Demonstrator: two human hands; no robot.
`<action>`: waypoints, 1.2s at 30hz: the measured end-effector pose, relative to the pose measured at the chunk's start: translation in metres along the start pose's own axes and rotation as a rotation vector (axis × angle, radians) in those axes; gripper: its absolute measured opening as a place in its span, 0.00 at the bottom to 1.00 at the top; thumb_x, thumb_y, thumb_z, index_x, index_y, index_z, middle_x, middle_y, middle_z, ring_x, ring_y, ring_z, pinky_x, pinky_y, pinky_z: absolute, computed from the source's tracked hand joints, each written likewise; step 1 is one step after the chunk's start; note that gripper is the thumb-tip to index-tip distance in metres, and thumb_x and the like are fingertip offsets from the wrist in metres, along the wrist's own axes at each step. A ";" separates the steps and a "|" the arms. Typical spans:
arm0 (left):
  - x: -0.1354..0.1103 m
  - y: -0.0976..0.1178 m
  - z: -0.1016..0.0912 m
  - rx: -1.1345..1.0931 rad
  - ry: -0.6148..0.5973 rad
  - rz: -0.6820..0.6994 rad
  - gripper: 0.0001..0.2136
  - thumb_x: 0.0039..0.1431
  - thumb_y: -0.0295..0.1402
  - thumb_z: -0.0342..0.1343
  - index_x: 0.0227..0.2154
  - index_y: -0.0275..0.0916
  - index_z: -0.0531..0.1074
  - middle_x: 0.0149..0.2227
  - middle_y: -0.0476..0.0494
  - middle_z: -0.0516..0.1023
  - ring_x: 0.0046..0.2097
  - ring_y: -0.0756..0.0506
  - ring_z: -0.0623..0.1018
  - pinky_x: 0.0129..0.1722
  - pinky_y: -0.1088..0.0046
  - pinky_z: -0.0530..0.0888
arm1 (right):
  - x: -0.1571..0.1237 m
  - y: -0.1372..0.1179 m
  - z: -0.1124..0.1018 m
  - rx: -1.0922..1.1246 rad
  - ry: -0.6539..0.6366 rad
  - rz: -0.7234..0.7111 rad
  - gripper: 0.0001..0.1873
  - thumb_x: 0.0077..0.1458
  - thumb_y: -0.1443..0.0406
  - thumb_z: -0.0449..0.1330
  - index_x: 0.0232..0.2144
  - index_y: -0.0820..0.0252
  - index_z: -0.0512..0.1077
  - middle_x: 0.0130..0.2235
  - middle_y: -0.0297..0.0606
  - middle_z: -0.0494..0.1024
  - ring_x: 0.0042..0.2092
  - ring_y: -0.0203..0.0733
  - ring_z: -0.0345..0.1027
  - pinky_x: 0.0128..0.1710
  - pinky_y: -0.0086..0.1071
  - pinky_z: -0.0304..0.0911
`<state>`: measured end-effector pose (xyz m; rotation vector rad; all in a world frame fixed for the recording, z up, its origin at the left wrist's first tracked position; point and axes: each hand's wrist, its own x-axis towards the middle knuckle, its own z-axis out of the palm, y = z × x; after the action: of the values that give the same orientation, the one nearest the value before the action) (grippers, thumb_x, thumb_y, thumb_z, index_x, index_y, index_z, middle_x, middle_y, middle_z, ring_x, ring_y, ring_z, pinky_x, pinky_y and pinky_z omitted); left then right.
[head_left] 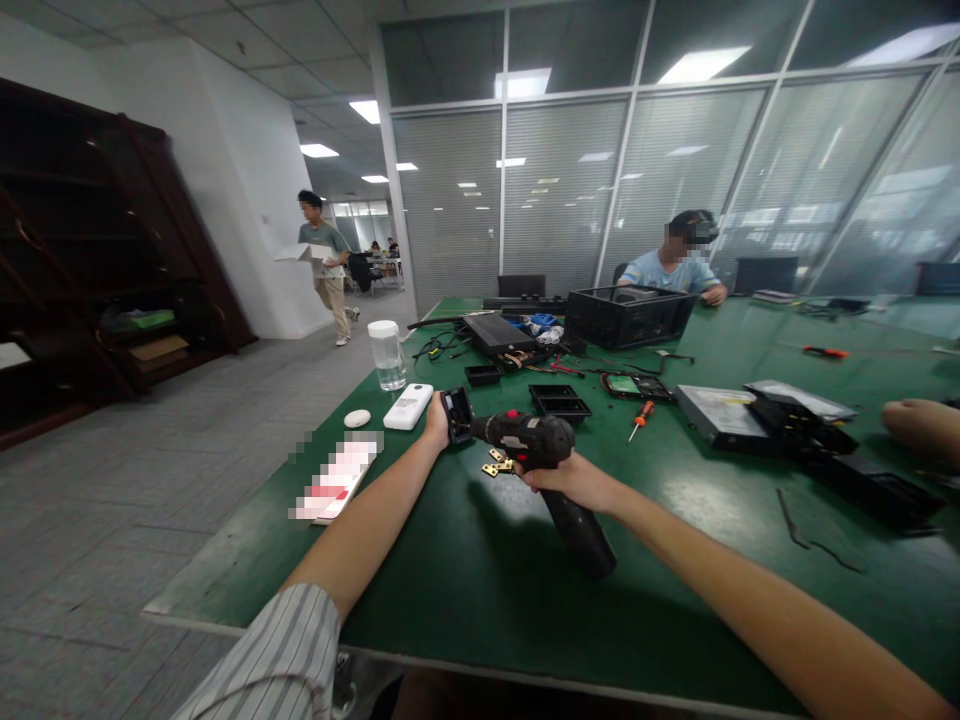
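My right hand [574, 482] is wrapped round the grip of a black cordless drill [529, 438], which points left. The drill's nose meets or nearly touches a small black plastic box [456, 415]; the exact contact is too small to tell. My left hand [436, 424] grips that box from its left side, with its open face turned toward the drill. Several small brass-coloured plates [495, 463] lie on the green table [465, 570] just below the drill's front.
Left of the box are a white power bank [408, 407], a round white case [357, 418] and a water jar [387, 355]. Black trays [559, 402], a screwdriver [640, 421] and a computer case [628, 316] lie beyond. A co-worker's hand [922, 428] is at right; another person [671, 265] sits opposite.
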<state>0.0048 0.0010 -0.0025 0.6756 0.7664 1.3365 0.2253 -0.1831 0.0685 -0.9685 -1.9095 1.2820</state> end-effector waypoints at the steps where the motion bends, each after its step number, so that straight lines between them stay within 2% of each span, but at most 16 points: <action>1: 0.000 0.000 0.000 -0.007 0.003 -0.004 0.21 0.59 0.46 0.42 0.30 0.33 0.73 0.22 0.38 0.76 0.24 0.40 0.78 0.24 0.64 0.75 | 0.000 0.001 0.000 0.005 0.002 -0.004 0.07 0.49 0.66 0.60 0.34 0.61 0.71 0.28 0.32 0.69 0.30 0.36 0.60 0.32 0.31 0.56; 12: -0.001 0.001 0.001 -0.055 0.031 -0.040 0.21 0.60 0.45 0.41 0.31 0.33 0.73 0.22 0.40 0.75 0.24 0.42 0.78 0.24 0.67 0.75 | 0.000 0.004 0.001 0.028 0.015 0.004 0.06 0.49 0.66 0.60 0.33 0.61 0.71 0.29 0.33 0.69 0.31 0.37 0.61 0.33 0.32 0.57; 18: 0.000 0.000 0.000 -0.008 -0.001 0.003 0.21 0.59 0.46 0.42 0.31 0.33 0.73 0.23 0.39 0.75 0.24 0.42 0.78 0.25 0.66 0.75 | 0.001 0.002 0.000 0.022 0.006 -0.010 0.06 0.48 0.66 0.60 0.32 0.61 0.71 0.28 0.32 0.69 0.30 0.36 0.59 0.31 0.31 0.56; 36: -0.004 0.002 0.002 -0.019 0.027 -0.016 0.22 0.60 0.45 0.40 0.31 0.32 0.73 0.22 0.39 0.75 0.24 0.42 0.78 0.25 0.67 0.75 | 0.000 0.000 0.001 0.028 0.004 0.007 0.06 0.49 0.67 0.59 0.33 0.62 0.70 0.28 0.32 0.68 0.31 0.36 0.60 0.32 0.31 0.56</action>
<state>0.0048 -0.0025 0.0008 0.6358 0.7785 1.3393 0.2247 -0.1837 0.0678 -0.9637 -1.8819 1.3057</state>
